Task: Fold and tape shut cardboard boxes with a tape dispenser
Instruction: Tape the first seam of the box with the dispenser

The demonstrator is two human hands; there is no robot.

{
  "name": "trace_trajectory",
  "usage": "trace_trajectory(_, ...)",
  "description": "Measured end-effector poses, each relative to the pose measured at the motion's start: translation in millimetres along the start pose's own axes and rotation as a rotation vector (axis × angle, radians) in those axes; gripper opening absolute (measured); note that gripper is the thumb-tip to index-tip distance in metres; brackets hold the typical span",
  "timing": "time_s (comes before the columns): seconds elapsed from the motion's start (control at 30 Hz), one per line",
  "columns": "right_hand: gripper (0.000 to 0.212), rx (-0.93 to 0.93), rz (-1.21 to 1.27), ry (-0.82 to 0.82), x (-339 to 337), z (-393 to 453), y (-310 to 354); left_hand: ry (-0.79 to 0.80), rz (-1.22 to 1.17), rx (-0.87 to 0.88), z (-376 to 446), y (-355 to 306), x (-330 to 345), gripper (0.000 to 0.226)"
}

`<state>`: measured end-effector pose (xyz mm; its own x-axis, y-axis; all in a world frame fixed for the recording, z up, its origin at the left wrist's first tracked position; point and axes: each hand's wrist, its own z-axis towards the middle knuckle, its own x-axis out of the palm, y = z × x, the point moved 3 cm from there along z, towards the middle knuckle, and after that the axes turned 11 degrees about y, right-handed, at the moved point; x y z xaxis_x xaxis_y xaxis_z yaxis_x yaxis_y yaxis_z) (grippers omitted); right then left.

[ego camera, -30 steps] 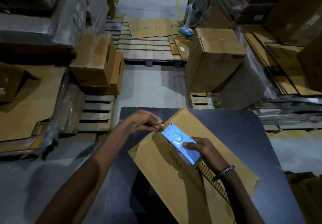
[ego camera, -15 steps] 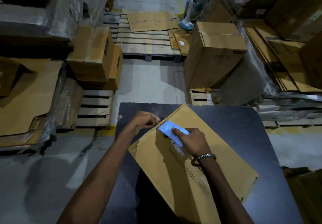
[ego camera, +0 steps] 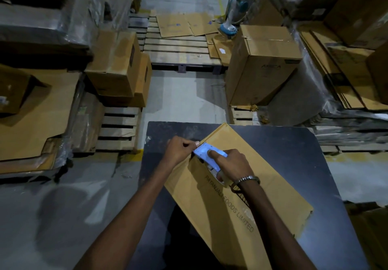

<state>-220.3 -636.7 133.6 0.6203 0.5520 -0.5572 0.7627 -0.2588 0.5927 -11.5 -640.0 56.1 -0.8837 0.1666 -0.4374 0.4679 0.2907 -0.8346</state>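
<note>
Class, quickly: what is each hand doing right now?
Left hand: fingers curled, pinching something small at the box edge, likely tape; too small to confirm.
Right hand: grips the dispenser.

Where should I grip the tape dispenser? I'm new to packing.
Grip the tape dispenser as the right hand does: from above and behind, at the roll end, index finger flat along its blue top plate, leaving its front edge free against the flattened cardboard box.

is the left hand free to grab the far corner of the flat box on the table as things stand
Probably not at once. The left hand is pinching something at the tape dispenser, likely the tape end. The flat box's far corner lies close ahead with nothing in between, so it looks reachable once the fingers let go.
</note>
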Motion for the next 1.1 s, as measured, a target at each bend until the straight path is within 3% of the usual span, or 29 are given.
trace_trajectory(0.1,0.059,-0.002,-0.028,0.02,-0.1,-1.5,3.1,-0.004,0.073,0.042,-5.5,-6.1,-4.5,0.025)
trace_trajectory(0.27,0.059,0.013,-0.026,0.08,-14.5,-19.7,-3.4,-0.01,0.404,0.042,1.3,-11.1,-6.3,0.052)
trace_trajectory(0.5,0.066,0.03,-0.153,0.082,-16.4,-47.6,-44.7,-0.089,0.481,-0.038,-9.2,-19.5,2.1,0.036)
trace_trajectory(0.67,0.055,0.033,-0.142,0.079,-14.6,-40.9,-39.1,-0.015,0.359,-0.173,-12.4,-23.1,12.0,0.078)
trace_trajectory(0.77,0.055,0.015,-0.132,0.097,-14.0,-41.5,-41.3,0.059,0.364,-0.156,-8.1,-13.1,20.3,0.099)
trace_trajectory(0.97,0.063,0.049,-0.115,0.139,-33.6,-62.4,-68.7,-0.062,0.533,-0.106,-14.5,-23.1,24.2,0.057)
trace_trajectory(1.1,0.064,0.118,-0.082,0.123,-46.4,-100.7,-122.3,-0.097,0.526,-0.086,-15.8,-24.1,28.3,0.05)
